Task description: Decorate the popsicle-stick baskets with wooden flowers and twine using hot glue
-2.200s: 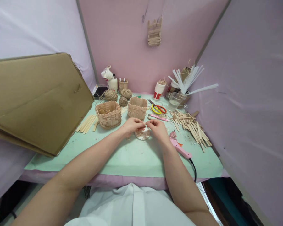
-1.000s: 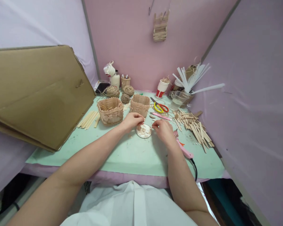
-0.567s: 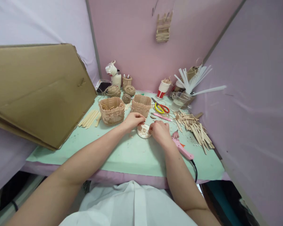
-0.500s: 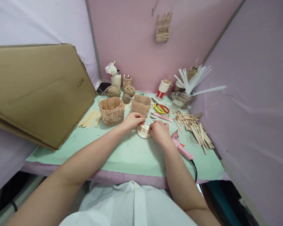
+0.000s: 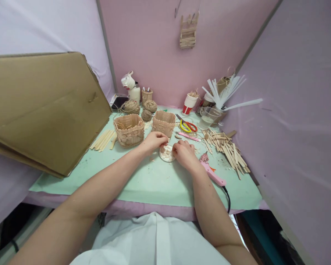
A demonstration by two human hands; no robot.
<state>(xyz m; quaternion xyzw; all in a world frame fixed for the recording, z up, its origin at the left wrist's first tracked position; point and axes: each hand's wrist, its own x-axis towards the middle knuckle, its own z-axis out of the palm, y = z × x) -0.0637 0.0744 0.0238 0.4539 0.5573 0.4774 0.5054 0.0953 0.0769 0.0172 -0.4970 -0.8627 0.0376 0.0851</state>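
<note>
A small round white dish (image 5: 166, 156) with pale bits in it lies on the green tabletop. At its upper left edge is my left hand (image 5: 156, 141), fingers pinched together over the dish. My right hand (image 5: 183, 151) is closed at the dish's right side, fingertips over the rim. Whatever either hand pinches is too small or hidden to make out. Just behind my left hand stands an empty-looking woven basket (image 5: 163, 123); a second woven basket (image 5: 129, 130), holding thin wooden pieces, is to the left.
Right of my right hand lies a pink glue gun (image 5: 215, 176) with a black cord. Scissors (image 5: 187, 126), a pink pen-like tool (image 5: 189, 137) and piled wooden sticks (image 5: 230, 151) are beyond. A large cardboard sheet (image 5: 44, 110) leans at left.
The camera view has shifted slightly. My left fingertips sit a little lower, nearer the bits in the dish; my right hand stays at its right side.
</note>
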